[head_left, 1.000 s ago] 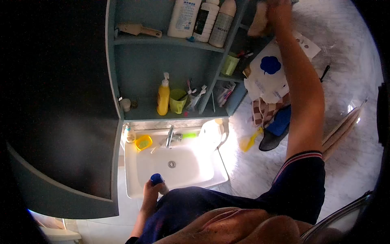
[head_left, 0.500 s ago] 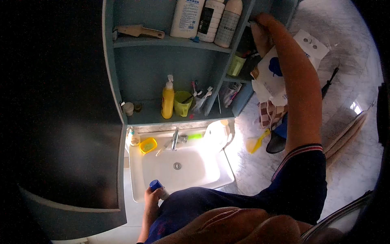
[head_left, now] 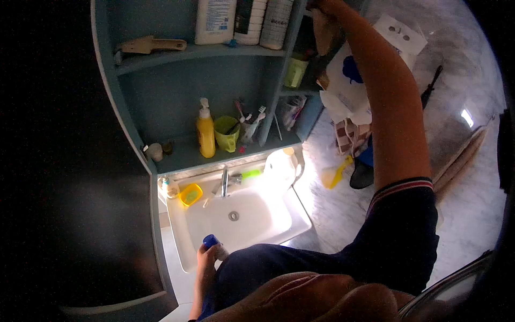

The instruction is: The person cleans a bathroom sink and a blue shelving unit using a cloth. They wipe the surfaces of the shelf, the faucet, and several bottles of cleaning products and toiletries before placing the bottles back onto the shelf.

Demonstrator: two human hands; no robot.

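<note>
My left hand (head_left: 205, 264) is wrapped round a small bottle with a blue cap (head_left: 210, 241), low at the near edge of the white sink (head_left: 187, 252). At the top, my right hand (head_left: 326, 6) reaches up to the narrow side compartment of the blue-grey shelf unit (head_left: 188, 56). Its fingers are dark and partly cut off by the frame edge. A tan cloth-like item (head_left: 323, 33) hangs from them, above a green cup (head_left: 295, 72) in the compartment below.
A yellow pump bottle (head_left: 205, 134) and a green cup (head_left: 227, 134) with toothbrushes stand on the lower shelf. Large bottles (head_left: 215, 21) and a brush (head_left: 153, 44) occupy the upper one. The faucet (head_left: 225, 181) rises behind the basin; a white package (head_left: 343, 86) hangs near my right forearm.
My right hand has moved left and inward to the side compartment, and the tan item now hangs below it. My left hand still holds the bottle. The view has shifted.
</note>
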